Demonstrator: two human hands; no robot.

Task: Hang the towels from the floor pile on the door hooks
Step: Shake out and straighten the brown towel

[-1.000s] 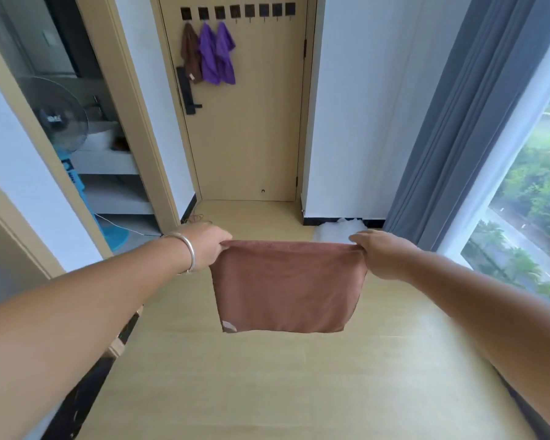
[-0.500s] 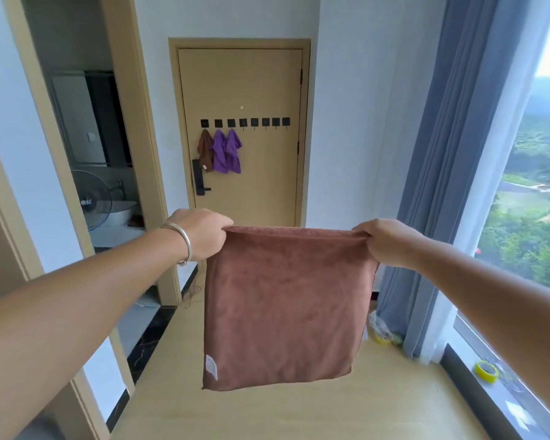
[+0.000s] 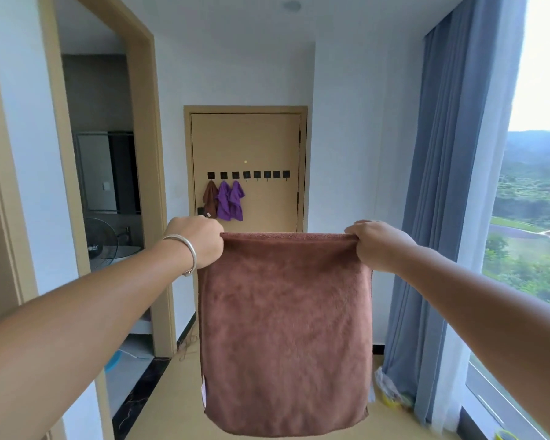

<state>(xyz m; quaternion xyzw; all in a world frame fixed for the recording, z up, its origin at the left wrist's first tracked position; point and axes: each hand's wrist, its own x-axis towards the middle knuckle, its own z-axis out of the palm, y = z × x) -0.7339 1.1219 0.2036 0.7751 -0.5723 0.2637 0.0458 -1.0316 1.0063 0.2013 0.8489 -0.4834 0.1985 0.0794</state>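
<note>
A brown towel (image 3: 285, 331) hangs flat in front of me, stretched by its top edge. My left hand (image 3: 197, 242) grips the top left corner and my right hand (image 3: 375, 244) grips the top right corner. Far ahead stands a tan door (image 3: 267, 147) with a row of several black hooks (image 3: 257, 175). On the three leftmost hooks hang a small brown towel (image 3: 210, 200) and two purple towels (image 3: 231, 201). The hooks to their right are bare. The floor pile is not in view.
An open doorway (image 3: 108, 185) on the left leads to a room with a fan (image 3: 100, 241) and a sink. A blue curtain (image 3: 438, 217) and a large window (image 3: 534, 201) line the right side. Small items (image 3: 391, 395) lie at the curtain's foot.
My view has tilted up from the floor to the door and ceiling. The brown towel has risen with both hands and hangs longer, fully unfolded downward.
</note>
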